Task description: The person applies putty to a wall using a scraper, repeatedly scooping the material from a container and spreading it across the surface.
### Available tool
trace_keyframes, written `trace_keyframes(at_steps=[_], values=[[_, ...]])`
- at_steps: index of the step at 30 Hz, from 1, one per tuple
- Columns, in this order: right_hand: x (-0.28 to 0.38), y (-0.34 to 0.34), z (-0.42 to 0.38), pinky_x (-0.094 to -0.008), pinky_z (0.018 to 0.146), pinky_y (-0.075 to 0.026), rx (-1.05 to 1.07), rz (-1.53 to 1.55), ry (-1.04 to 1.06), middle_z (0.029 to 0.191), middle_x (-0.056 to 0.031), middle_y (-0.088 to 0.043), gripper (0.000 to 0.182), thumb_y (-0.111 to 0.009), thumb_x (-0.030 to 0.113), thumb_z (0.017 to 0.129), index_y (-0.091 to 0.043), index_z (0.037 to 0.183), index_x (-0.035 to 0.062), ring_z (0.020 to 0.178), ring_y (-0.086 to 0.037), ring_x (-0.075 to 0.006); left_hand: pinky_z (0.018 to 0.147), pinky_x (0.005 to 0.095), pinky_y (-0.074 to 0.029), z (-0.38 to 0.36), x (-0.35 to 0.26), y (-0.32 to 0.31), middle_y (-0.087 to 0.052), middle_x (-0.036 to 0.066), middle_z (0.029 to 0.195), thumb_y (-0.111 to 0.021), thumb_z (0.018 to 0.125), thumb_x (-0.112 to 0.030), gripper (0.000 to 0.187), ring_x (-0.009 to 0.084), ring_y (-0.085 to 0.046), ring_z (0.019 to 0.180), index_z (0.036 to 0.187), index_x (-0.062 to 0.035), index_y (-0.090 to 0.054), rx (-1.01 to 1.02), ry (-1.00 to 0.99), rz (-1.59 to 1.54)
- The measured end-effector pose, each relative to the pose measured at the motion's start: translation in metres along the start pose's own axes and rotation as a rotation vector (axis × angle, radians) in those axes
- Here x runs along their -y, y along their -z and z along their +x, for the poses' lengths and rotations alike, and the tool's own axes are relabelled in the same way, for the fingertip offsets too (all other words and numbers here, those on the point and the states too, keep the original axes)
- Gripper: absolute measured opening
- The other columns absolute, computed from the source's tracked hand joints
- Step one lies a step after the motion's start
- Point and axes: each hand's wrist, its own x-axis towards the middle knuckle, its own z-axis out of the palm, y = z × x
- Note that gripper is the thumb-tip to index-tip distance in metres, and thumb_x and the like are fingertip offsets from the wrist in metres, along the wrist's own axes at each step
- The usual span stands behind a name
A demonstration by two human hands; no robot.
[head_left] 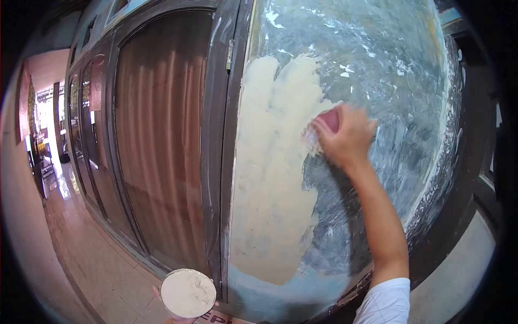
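Observation:
My right hand (349, 136) is closed round a reddish putty scraper (331, 120), slightly blurred, whose edge meets the wall (388, 102). Cream-coloured filler (272, 183) covers the wall's left part in a smooth layer with a ragged right edge, and the scraper is at that edge. Lower down, my left hand (157, 292) supports a round tub of cream filler (188, 293); only bits of its fingers show at the left and below. The filler in the tub is lumpy on the right side.
Left of the wall stands a dark wooden frame (215, 146) with a glass pane and a brown curtain (162, 119). A tiled floor (102, 254) runs back to a bright opening. Dark woodwork (469, 146) borders the right. Below the tub lies something with printed letters (218, 317).

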Motion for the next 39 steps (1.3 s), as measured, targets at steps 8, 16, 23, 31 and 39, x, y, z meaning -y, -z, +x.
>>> trace_keyframes(at_steps=[8,16,23,31,39], values=[[-0.002,0.0,-0.016,-0.0519,0.099,-0.036,-0.05,0.05,-0.036,0.11,-0.0141,-0.067,0.064,-0.075,0.066,0.085,-0.063,0.117,0.0121,0.103,-0.06,-0.0321,0.084,0.0819,-0.051,0.0,-0.001,0.013,-0.052,0.021,0.152,-0.036,0.078,-0.1,0.111,0.055,-0.057,0.126,0.154,-0.0196,-0.047,0.021,0.021,0.041],[-0.059,0.019,0.05,-0.0537,0.101,-0.034,-0.246,0.021,-0.497,0.11,-0.0143,-0.066,0.066,-0.077,0.065,0.083,-0.063,0.119,0.012,0.108,-0.059,-0.0342,0.083,0.0828,-0.05,-0.003,-0.003,0.013,-0.052,0.022,0.152,-0.036,0.078,-0.1,0.111,0.0553,-0.057,0.126,0.154,-0.0195,-0.046,0.034,0.061,0.117],[-0.022,0.012,-0.013,-0.0527,0.101,-0.036,0.046,-0.052,0.014,0.111,-0.017,-0.066,0.07,-0.077,0.067,0.082,-0.062,0.119,0.0096,0.107,-0.06,-0.0359,0.083,0.0836,-0.05,0.003,0.005,0.018,-0.051,0.022,0.153,-0.036,0.078,-0.1,0.111,0.0556,-0.057,0.125,0.154,-0.0194,-0.046,0.068,0.104,0.152],[-0.023,0.005,-0.025,-0.0499,0.094,-0.036,0.008,-0.017,0.18,0.108,-0.0127,-0.066,0.062,-0.079,0.063,0.08,-0.065,0.113,0.0124,0.104,-0.059,-0.0322,0.083,0.0843,-0.049,0.008,0.008,0.017,-0.051,0.022,0.153,-0.036,0.078,-0.1,0.112,0.0558,-0.057,0.125,0.155,-0.0194,-0.045,0.087,0.165,0.193],[-0.046,0.005,-0.009,-0.0486,0.094,-0.036,-0.094,-0.022,-0.08,0.104,-0.0094,-0.067,0.061,-0.078,0.064,0.082,-0.067,0.11,0.0111,0.102,-0.058,-0.0301,0.082,0.0852,-0.049,0.005,-0.004,0.015,-0.051,0.022,0.153,-0.037,0.077,-0.1,0.112,0.0564,-0.057,0.125,0.155,-0.0191,-0.045,0.034,0.126,0.203]])
